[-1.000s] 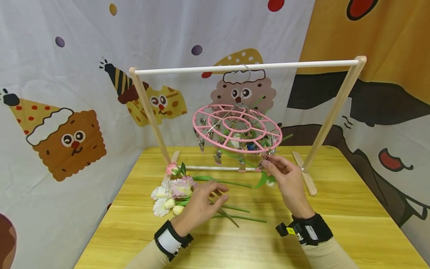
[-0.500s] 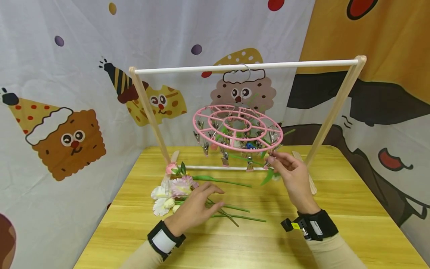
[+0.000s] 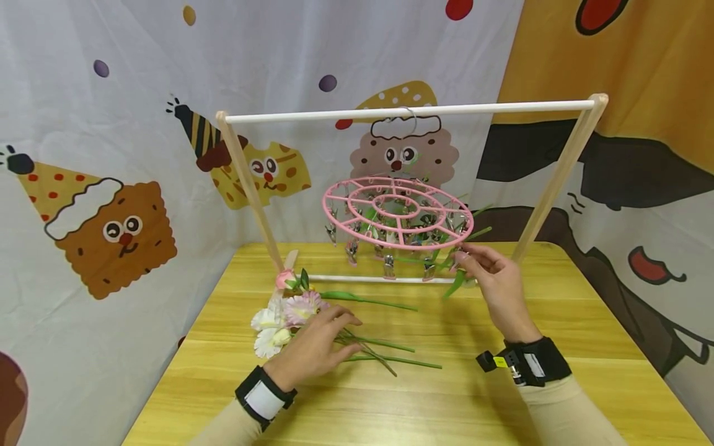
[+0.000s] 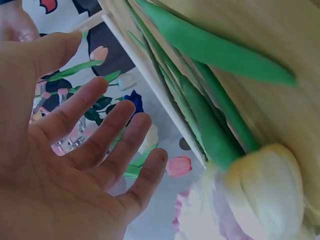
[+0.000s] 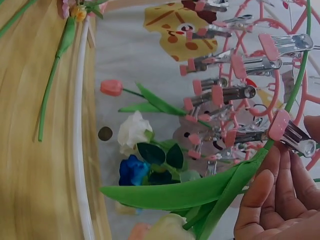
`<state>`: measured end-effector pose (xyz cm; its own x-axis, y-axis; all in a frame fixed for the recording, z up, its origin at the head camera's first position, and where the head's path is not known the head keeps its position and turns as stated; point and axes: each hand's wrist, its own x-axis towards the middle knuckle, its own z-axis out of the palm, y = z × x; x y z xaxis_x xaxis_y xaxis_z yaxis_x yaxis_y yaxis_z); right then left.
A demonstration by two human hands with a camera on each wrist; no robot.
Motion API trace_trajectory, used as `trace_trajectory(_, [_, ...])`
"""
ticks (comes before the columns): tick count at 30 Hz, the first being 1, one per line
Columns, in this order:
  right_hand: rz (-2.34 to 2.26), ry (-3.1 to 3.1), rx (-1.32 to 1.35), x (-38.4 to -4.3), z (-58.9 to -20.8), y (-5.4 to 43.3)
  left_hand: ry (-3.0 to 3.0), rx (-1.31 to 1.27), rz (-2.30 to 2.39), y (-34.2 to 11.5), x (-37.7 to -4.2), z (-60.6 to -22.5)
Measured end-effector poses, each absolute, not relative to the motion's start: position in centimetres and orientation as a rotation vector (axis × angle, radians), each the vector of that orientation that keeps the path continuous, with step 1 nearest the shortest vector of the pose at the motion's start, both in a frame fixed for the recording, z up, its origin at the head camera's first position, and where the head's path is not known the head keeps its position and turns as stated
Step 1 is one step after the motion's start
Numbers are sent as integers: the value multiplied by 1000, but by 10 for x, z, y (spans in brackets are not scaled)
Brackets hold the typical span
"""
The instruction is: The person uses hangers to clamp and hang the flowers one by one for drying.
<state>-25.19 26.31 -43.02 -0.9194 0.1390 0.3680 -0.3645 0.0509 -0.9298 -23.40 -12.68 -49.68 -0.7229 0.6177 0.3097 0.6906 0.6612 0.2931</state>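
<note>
My right hand [image 3: 499, 291] pinches a metal clip [image 5: 282, 127] with pink tips at the right edge of a round pink hanger [image 3: 401, 247]. In the right wrist view the clip lies across a green flower stem [image 5: 300, 82]; below it are a long leaf [image 5: 170, 197] and a pale tulip head [image 5: 172, 227]. My left hand [image 3: 312, 347] is over the flowers lying on the table, fingers spread and holding nothing. A pale yellow tulip [image 4: 265, 190] and a white ruffled flower [image 3: 272, 342] lie near it; the hand partly covers the stems.
The hanger hangs from the white rod [image 3: 312, 115] of a wooden stand. Other clips hold a pink tulip [image 5: 111, 87], a white rose [image 5: 134, 132] and a blue rose [image 5: 132, 170]. A pink flower [image 3: 286, 279] lies by the stand's left foot. A printed curtain stands behind.
The right hand has shifted right and slightly up with the clip. The hanger has swung and turned a little, its clips shifting. My left hand has drawn back left and down.
</note>
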Motion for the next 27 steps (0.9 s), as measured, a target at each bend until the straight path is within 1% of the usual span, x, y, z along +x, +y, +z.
trace_trajectory(12, [1923, -2022, 167, -267, -430, 276, -2653, -1095, -506, -137, -245, -505])
trace_trajectory(27, [1902, -2060, 124, -279, -431, 286, -2682, -1089, -455, -138, -253, -506])
